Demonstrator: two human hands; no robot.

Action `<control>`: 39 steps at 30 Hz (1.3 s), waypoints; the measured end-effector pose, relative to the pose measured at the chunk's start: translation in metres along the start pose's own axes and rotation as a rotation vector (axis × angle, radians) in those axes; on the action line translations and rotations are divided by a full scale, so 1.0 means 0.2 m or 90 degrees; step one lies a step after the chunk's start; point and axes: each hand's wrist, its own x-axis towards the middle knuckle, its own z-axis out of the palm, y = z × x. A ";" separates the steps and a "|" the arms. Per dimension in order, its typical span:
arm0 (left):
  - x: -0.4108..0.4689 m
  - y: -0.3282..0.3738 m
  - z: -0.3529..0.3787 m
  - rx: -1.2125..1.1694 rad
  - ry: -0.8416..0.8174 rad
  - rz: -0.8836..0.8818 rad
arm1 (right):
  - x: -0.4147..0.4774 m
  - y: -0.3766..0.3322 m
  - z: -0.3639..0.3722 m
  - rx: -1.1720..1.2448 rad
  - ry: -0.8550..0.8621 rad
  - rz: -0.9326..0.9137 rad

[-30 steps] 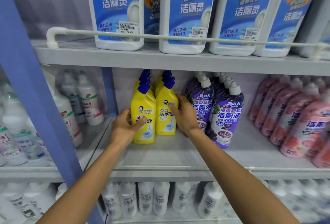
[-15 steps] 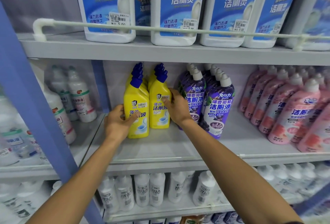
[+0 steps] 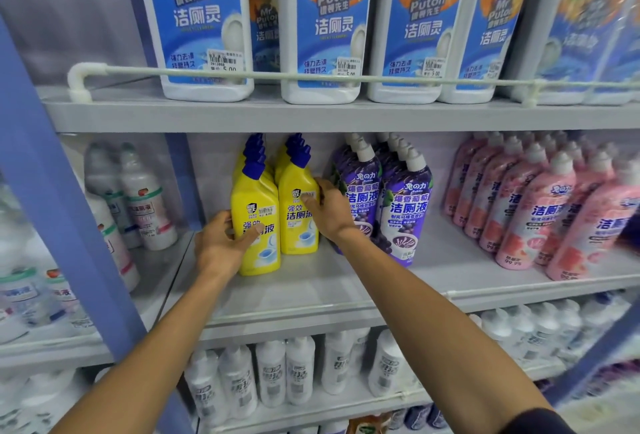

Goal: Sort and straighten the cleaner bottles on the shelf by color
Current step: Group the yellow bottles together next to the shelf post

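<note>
On the middle shelf (image 3: 311, 291), left of the purple bottles (image 3: 407, 212), two rows of yellow toilet-cleaner bottles stand upright. The left front yellow bottle (image 3: 254, 198) sits forward of the right front yellow bottle (image 3: 294, 236). Both are probably stiff, glossy plastic, moderately heavy if full, and best gripped around the flat body rather than the angled blue cap. The left hand (image 3: 221, 246) wraps the left bottle, thumb across its label; the right hand (image 3: 330, 208) clasps the right bottle's side. Both grips and bottle positions match the earlier frame.
</note>
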 end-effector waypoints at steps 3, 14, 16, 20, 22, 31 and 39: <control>0.00 0.02 -0.02 0.022 -0.008 0.024 | -0.01 0.00 0.00 -0.009 0.003 -0.005; 0.04 -0.01 -0.05 -0.018 -0.037 0.034 | -0.02 0.00 0.02 -0.020 0.003 -0.031; 0.04 -0.01 -0.06 -0.023 -0.042 0.037 | -0.02 -0.01 0.02 -0.027 0.004 -0.031; 0.02 0.02 -0.07 -0.027 -0.037 0.045 | -0.02 -0.01 0.03 -0.015 0.005 -0.030; 0.02 0.01 -0.07 -0.029 -0.033 0.040 | -0.03 -0.02 0.04 -0.018 0.004 -0.029; 0.02 0.05 -0.10 0.007 -0.044 0.044 | -0.03 -0.04 0.03 -0.034 -0.002 -0.027; 0.20 0.39 -0.16 -0.039 0.036 0.090 | 0.10 -0.29 -0.16 0.047 0.047 0.042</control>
